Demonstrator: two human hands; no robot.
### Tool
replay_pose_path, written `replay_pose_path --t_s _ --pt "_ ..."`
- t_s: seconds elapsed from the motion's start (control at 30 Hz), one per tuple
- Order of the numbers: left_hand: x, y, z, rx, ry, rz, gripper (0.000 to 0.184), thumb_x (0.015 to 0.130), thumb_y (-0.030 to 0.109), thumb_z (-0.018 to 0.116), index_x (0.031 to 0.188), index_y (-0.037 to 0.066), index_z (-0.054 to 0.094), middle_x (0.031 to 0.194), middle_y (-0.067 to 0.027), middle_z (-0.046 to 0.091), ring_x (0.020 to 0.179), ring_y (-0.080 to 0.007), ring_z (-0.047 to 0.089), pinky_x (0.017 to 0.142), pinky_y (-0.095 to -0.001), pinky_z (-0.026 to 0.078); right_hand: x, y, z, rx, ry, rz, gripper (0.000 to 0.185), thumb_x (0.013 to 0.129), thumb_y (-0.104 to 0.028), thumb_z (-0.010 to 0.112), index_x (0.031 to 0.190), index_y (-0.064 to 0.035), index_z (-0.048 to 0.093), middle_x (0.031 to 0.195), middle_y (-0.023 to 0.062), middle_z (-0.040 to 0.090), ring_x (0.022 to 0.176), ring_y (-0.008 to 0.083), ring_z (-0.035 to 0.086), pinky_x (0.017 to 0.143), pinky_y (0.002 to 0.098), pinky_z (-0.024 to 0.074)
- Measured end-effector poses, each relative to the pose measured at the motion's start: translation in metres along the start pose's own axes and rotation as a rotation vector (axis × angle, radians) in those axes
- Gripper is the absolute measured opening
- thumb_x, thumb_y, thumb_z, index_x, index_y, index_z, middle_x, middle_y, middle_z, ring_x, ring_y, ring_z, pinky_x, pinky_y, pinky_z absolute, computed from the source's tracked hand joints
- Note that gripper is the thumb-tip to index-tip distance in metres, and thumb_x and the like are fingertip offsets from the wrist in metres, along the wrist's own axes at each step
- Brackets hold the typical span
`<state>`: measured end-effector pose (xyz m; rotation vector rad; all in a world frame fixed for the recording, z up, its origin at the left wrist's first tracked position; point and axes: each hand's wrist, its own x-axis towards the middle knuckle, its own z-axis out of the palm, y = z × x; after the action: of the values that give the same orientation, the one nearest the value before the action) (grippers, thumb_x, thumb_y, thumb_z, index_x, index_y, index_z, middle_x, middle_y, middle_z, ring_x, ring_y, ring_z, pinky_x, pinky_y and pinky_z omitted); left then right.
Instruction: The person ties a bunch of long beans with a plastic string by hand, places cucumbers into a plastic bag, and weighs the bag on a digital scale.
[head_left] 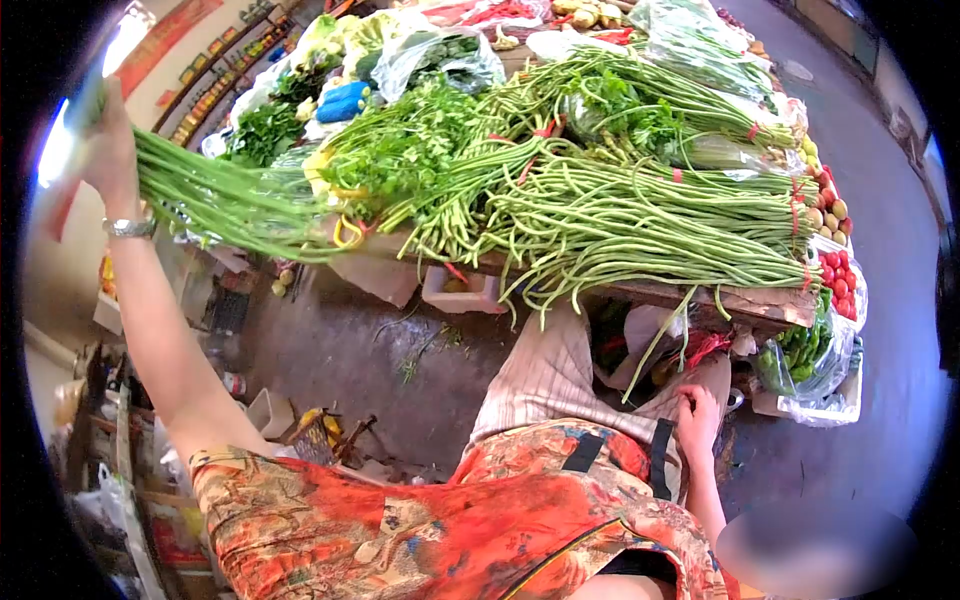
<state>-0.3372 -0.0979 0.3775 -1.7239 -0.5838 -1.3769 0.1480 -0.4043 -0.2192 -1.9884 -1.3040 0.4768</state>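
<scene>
Left hand [108,150] closed round one end of long green stalks [230,205], long axis slanting rightward and down from it to beside the counter's [740,300] leafy greens [400,150]; right hand [698,415], farther off, at trouser leg [712,372], closure unclear.

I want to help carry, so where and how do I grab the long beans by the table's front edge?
Probably grip the long beans at their right end, by the red ties, from above: they're gathered there, while the left ends splay loose.
</scene>
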Motion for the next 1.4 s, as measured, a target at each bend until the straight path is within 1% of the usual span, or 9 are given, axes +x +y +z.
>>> replay_pose_path --t_s 0.17,0.43,0.53,0.7,0.87,1.0,1.13,1.3,1.4 --pt "0.002 0.062 -0.027 0.27 -0.19 0.163 0.038 0.089 0.034 0.066 0.112 0.003 0.064 0.095 0.0003 0.07 0.082 -0.0105 0.062 0.08 -0.0264 0.048 -0.003 0.0 0.002 0.04 -0.022 0.01 0.015 0.083 -0.009 0.055 0.096 -0.0083 0.062 0.092 0.0115 0.06 0.093 0.032 0.056 0.085 0.0405 0.0414" --pt "-0.103 0.251 -0.034 -0.737 -0.959 -1.057 0.027 0.084 0.009 0.068 0.11 0.002 0.065 0.093 -0.0042 0.07 0.08 -0.0116 0.066 0.07 -0.0247 0.053 -0.007 0.007 0.002 0.07 -0.018 0.023 0.015 0.085 -0.01 0.056 0.098 -0.0063 0.063 0.093 0.01 0.062 0.091 0.0263 0.059 0.083 0.0345 0.0433" --pt "-0.171 0.315 -0.007 -1.241 -1.245 -1.369 0.026 0.079 0.009 0.073 0.102 0.001 0.063 0.073 -0.0019 0.062 0.056 -0.0092 0.055 0.054 -0.0213 0.047 -0.005 0.013 -0.002 0.543 -0.144 0.172 0.022 0.088 -0.007 0.057 0.109 -0.0027 0.063 0.101 0.0055 0.066 0.09 0.0116 0.059 0.08 0.0241 0.0454" --pt "-0.262 0.427 0.04 -1.84 -1.475 -1.68 0.028 0.08 0.007 0.068 0.106 -0.001 0.062 0.077 -0.0043 0.062 0.057 -0.0112 0.057 0.051 -0.0244 0.047 -0.003 -0.062 -0.045 1.164 -0.276 0.181 0.047 0.088 -0.014 0.063 0.132 -0.0031 0.05 0.117 0.008 0.062 0.107 0.0173 0.058 0.093 0.0295 0.0425" --pt "-0.26 0.474 0.065 -2.099 -1.561 -1.255 0.037 0.081 0.01 0.068 0.117 0.004 0.061 0.089 0.0007 0.064 0.075 -0.0027 0.054 0.064 -0.02 0.045 -0.001 -0.08 -0.057 1.467 -0.171 -0.023 0.069 0.089 -0.04 0.063 0.141 -0.0039 0.038 0.137 0.0108 0.05 0.126 0.0245 0.048 0.104 0.0406 0.0391" --pt "-0.26 0.498 0.074 -2.215 -1.504 -0.945 0.042 0.078 0.014 0.067 0.116 -0.001 0.059 0.097 -0.0034 0.064 0.086 -0.0107 0.056 0.077 -0.0269 0.047 0.011 -0.136 -0.086 1.445 -0.047 -0.037 0.106 0.075 -0.055 0.072 0.149 -0.0023 0.017 0.139 0.0204 0.046 0.123 0.0287 0.05 0.105 0.0409 0.0389" --pt "-0.285 0.525 0.064 -2.137 -1.722 -0.996 0.028 0.074 0.011 0.063 0.099 0.0 0.058 0.082 -0.0023 0.059 0.079 -0.0117 0.055 0.069 -0.0287 0.048 0.03 -0.125 -0.099 1.53 0.0 -0.049 0.082 0.086 -0.03 0.065 0.147 -0.0015 0.019 0.119 0.0207 0.06 0.104 0.027 0.063 0.094 0.0384 0.0484" --pt "-0.279 0.522 0.059 -2.061 -1.997 -1.23 0.023 0.078 0.016 0.07 0.094 0.004 0.059 0.08 -0.0016 0.058 0.069 -0.0095 0.055 0.059 -0.0248 0.045 0.025 -0.133 -0.105 1.508 0.122 0.177 0.041 0.084 -0.012 0.062 0.121 -0.0008 0.048 0.086 0.0091 0.059 0.074 0.0196 0.06 0.067 0.0313 0.0509" --pt "-0.275 0.525 0.071 -2.191 -1.875 -0.954 0.04 0.076 0.019 0.075 0.108 0.003 0.057 0.086 -0.0037 0.061 0.082 -0.0123 0.058 0.072 -0.0276 0.049 0.023 -0.133 -0.11 1.483 0.107 0.171 0.037 0.083 -0.007 0.064 0.117 -0.0009 0.05 0.087 0.0087 0.061 0.076 0.018 0.061 0.07 0.0291 0.0499"
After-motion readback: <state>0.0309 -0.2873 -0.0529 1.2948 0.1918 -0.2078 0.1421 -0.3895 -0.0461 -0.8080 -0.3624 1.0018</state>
